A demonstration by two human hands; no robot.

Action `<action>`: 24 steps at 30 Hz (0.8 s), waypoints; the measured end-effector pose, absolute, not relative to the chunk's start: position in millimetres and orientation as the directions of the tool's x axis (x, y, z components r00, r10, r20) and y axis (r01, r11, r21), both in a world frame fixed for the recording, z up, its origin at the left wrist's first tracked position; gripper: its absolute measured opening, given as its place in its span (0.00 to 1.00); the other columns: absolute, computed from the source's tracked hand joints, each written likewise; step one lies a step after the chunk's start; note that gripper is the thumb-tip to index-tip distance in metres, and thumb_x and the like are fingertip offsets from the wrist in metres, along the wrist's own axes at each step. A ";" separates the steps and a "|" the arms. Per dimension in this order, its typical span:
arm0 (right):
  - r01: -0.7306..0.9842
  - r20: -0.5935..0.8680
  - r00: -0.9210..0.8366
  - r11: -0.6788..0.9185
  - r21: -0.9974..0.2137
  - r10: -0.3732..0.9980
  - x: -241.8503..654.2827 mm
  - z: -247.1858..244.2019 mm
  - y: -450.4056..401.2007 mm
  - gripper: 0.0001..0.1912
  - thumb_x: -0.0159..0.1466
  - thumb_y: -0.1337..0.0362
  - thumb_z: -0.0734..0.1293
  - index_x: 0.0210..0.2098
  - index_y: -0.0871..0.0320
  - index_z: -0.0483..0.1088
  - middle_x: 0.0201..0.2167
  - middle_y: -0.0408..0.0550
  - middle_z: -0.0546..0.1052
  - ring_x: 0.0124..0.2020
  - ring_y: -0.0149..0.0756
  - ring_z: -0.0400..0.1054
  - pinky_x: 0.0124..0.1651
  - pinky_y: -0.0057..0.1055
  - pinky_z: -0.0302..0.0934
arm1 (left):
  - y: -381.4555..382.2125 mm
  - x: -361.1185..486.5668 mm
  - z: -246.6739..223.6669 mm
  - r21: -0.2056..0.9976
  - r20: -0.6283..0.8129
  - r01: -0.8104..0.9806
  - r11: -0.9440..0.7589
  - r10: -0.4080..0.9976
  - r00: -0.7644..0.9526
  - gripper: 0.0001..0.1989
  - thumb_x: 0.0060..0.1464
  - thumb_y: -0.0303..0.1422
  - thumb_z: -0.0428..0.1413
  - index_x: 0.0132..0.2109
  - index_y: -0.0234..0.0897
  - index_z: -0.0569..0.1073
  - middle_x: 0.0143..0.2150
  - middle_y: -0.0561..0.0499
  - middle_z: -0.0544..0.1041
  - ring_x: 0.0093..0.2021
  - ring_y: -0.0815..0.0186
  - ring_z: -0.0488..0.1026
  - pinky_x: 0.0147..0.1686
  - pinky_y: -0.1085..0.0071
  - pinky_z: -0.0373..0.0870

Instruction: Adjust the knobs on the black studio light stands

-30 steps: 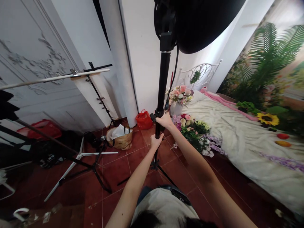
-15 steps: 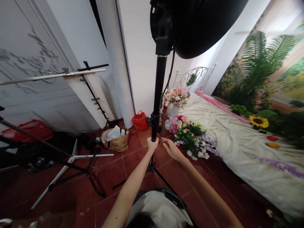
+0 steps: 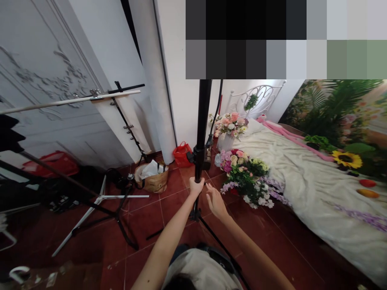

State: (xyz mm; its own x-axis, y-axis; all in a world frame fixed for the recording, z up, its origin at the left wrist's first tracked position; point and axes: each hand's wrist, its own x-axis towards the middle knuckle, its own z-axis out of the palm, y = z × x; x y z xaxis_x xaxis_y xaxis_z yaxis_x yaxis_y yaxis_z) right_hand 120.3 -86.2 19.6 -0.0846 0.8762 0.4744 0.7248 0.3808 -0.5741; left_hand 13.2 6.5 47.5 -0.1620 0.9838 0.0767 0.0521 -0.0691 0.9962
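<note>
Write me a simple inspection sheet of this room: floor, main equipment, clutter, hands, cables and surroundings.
Surface: red tiled floor.
Job's things: black pole, roughly upright; its top is hidden by pixel blocks.
Clutter: red bag and woven basket left of the pole; flowers to its right.
Hands: left hand grips the pole; right hand is beside it, fingers extended, contact unclear.
Cables: black cable hanging alongside the pole.
Surroundings: pale blanket and leafy backdrop at right.
</note>
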 end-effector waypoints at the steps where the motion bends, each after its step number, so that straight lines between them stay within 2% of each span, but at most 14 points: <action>1: 0.729 0.465 -0.101 0.383 -0.567 0.879 119.0 14.7 -85.2 0.23 0.68 0.61 0.51 0.62 0.59 0.52 0.61 0.55 0.60 0.63 0.41 0.51 0.62 0.47 0.50 | 6.8 13.4 46.3 0.996 0.077 0.050 -0.070 0.984 -0.163 0.14 0.37 0.33 0.58 0.15 0.35 0.61 0.14 0.56 0.61 0.17 0.75 0.58 0.17 0.78 0.53; 5: 0.728 0.459 -0.104 0.382 -0.569 0.882 114.2 6.2 -68.9 0.24 0.68 0.60 0.51 0.61 0.61 0.52 0.60 0.57 0.61 0.64 0.41 0.48 0.64 0.48 0.47 | 7.0 14.4 44.2 0.997 0.077 0.011 -0.076 0.981 -0.178 0.11 0.36 0.32 0.58 0.17 0.35 0.63 0.16 0.56 0.64 0.19 0.73 0.62 0.20 0.78 0.58; 8: 0.694 0.439 -0.047 0.345 -0.631 0.897 116.1 7.7 -51.9 0.21 0.68 0.59 0.50 0.56 0.61 0.58 0.57 0.60 0.64 0.62 0.42 0.54 0.60 0.46 0.51 | 6.7 14.3 44.9 0.997 0.075 0.000 -0.076 0.980 -0.187 0.11 0.34 0.31 0.59 0.17 0.35 0.64 0.16 0.55 0.65 0.20 0.73 0.63 0.21 0.77 0.59; 12: 0.620 0.341 0.038 0.246 -0.745 0.939 122.7 7.7 -31.8 0.17 0.68 0.57 0.49 0.46 0.60 0.61 0.44 0.58 0.73 0.46 0.42 0.69 0.48 0.39 0.61 | 6.7 13.3 45.5 0.996 0.085 0.036 -0.081 0.985 -0.149 0.12 0.36 0.32 0.59 0.17 0.35 0.63 0.16 0.55 0.64 0.18 0.74 0.61 0.19 0.78 0.56; 15: 0.580 0.268 0.115 0.154 -0.800 0.956 121.7 5.4 -18.7 0.16 0.68 0.56 0.48 0.44 0.59 0.59 0.36 0.54 0.74 0.35 0.39 0.71 0.38 0.33 0.62 | 7.4 13.1 44.5 0.993 0.104 0.062 -0.097 0.985 -0.135 0.13 0.38 0.33 0.59 0.17 0.35 0.62 0.16 0.56 0.63 0.18 0.75 0.59 0.18 0.78 0.55; 19: 0.615 0.226 0.155 0.085 -0.784 0.962 113.0 9.2 -5.7 0.17 0.68 0.55 0.48 0.45 0.59 0.58 0.37 0.54 0.74 0.35 0.39 0.71 0.35 0.30 0.60 | 8.4 13.7 43.0 0.994 0.103 0.061 -0.095 0.984 -0.142 0.16 0.37 0.34 0.60 0.15 0.35 0.61 0.15 0.56 0.61 0.18 0.76 0.58 0.18 0.79 0.54; 24: 0.657 0.019 0.150 -0.085 -0.749 0.989 110.8 26.0 5.5 0.14 0.67 0.58 0.56 0.46 0.62 0.62 0.31 0.55 0.75 0.32 0.40 0.71 0.35 0.32 0.59 | 9.3 13.6 42.5 0.993 0.093 0.083 -0.083 0.988 -0.124 0.17 0.39 0.36 0.60 0.15 0.35 0.61 0.15 0.56 0.62 0.17 0.75 0.58 0.18 0.78 0.55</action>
